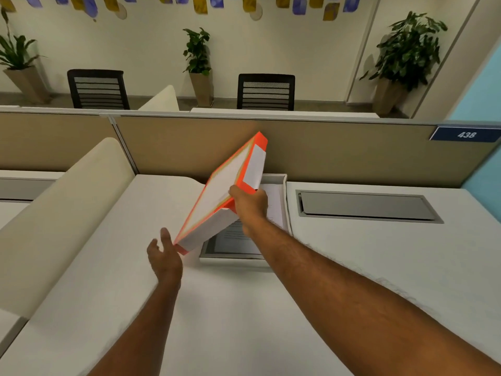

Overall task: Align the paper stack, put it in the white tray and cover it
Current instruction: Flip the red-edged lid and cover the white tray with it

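Observation:
A white tray (283,183) lies on the desk by the beige partition, with the paper stack (234,240) lying in it; printed text shows on the top sheet. Above the tray a white lid with orange edges (225,183) is held tilted, its far corner raised. My right hand (248,203) grips the lid's right side edge. My left hand (164,256) is at the lid's near-left corner, fingers spread, fingertips touching or almost touching it. The lid and my right arm hide much of the tray.
A cream divider (62,218) rises along the desk's left side. A beige partition (339,150) closes off the back. A grey cable hatch (366,206) is set into the desk to the right of the tray. White desk surface (230,321) stretches toward me.

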Tool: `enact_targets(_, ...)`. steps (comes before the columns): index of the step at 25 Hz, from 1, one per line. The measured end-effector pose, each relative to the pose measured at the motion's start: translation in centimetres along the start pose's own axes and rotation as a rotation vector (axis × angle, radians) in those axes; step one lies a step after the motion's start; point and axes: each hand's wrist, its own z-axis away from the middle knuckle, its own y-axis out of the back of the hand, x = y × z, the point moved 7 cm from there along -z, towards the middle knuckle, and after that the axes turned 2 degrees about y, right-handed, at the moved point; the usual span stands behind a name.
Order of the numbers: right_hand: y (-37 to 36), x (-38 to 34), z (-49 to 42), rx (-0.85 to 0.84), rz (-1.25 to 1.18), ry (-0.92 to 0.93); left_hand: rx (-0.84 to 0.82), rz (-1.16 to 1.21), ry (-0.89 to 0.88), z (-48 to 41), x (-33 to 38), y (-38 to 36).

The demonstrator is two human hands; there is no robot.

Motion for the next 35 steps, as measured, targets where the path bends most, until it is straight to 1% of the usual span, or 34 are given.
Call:
enact_targets(1, 0.7, 0.4, -0.2, 0.001, -0.022, -0.022, -0.062, 0.025, 0.139, -0.5, -1.3, -0.3)
enact_targets(2, 1.4, 0.8, -0.3, 0.002, -0.034, -0.036, -0.134, 0.061, 0.225, -0.7, -2.0, -0.9)
enact_targets(4, 2.4, 1.5, -0.6, 0.007, -0.053, -0.047, -0.215, 0.125, 0.277, -0.9, -2.7, -1.8)
enact_targets(6, 3.4, 2.1, -1.0, 0.01, -0.07, -0.061, -0.208, 0.134, 0.238, -1.0, -2.5, -2.4)
enact_targets(10, 6.0, 3.2, -2.1, 0.05, -0.069, -0.114, -0.148, 0.085, 0.055, -1.2, -1.0, -2.9)
enact_targets(13, 8.0, 4.2, -3.0, 0.08, -0.002, -0.132, -0.154, 0.063, -0.023, -1.4, -0.3, -3.5)
enact_targets(15, 8.9, 4.8, -3.6, 0.081, 0.081, -0.096, -0.179, 0.056, -0.052, -1.3, 0.1, -4.0)
enact_targets(18, 9.9, 5.3, -4.3, 0.061, 0.157, 0.013, -0.213, 0.051, -0.093, -1.0, 0.7, -4.7)
enact_targets(20, 10.6, 5.7, -4.6, 0.052, 0.156, 0.031, -0.232, 0.055, -0.129, -0.7, 1.5, -5.3)
enact_targets(22, 11.1, 6.0, -5.1, 0.042, 0.154, 0.01, -0.238, 0.067, -0.162, -0.5, 2.4, -5.9)
enact_targets(28, 11.8, 6.1, -5.9, 0.029, 0.1, -0.014, -0.155, 0.075, -0.185, -0.3, 3.6, -6.1)
enact_targets(31, 12.2, 6.7, -5.7, 0.024, 0.081, -0.016, -0.111, 0.058, -0.186, -0.1, 3.0, -5.6)
enact_targets(35, 13.0, 7.9, -4.8, 0.013, 0.073, -0.006, -0.106, 0.055, -0.166, 0.6, 1.3, -5.2)
